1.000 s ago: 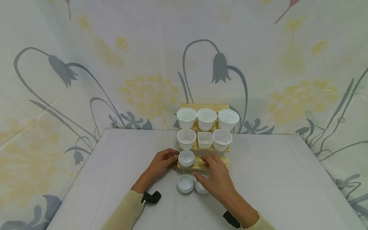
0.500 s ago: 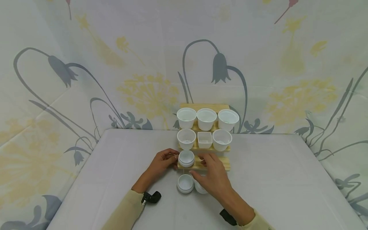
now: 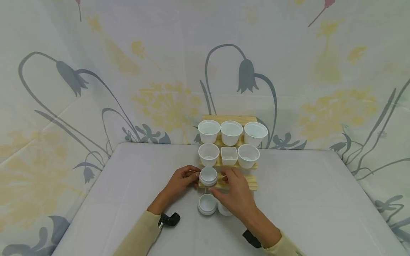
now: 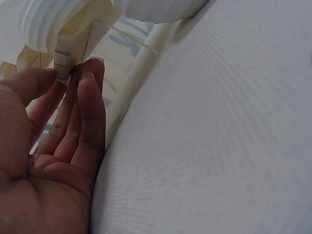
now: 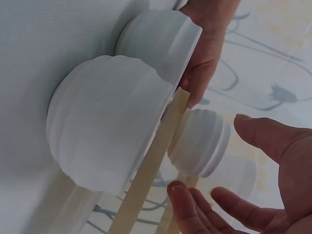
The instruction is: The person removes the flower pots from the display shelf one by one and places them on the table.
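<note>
A ribbed white pot (image 3: 208,179) sits at the left end of the lowest tier of a wooden stepped stand (image 3: 241,182). My left hand (image 3: 183,183) is beside that end. In the left wrist view, its thumb and fingers pinch the board's end (image 4: 63,61) just below the pot. My right hand (image 3: 239,195) hovers over the lowest tier, to the pot's right. In the right wrist view its thumb and fingers (image 5: 184,207) are spread near the small pot (image 5: 197,141), with a gap and nothing held. Two more white pots stand in front; the right hand partly covers one.
Higher on the stand are two rows of white cups, including a square cup (image 3: 229,156) in the middle row. One front pot (image 3: 207,204) rests on the white-covered table (image 3: 144,160). A floral cloth (image 3: 179,71) hangs behind.
My right hand has shifted slightly left, closer to the pot on the lowest tier. The left hand keeps its place at the stand's end.
</note>
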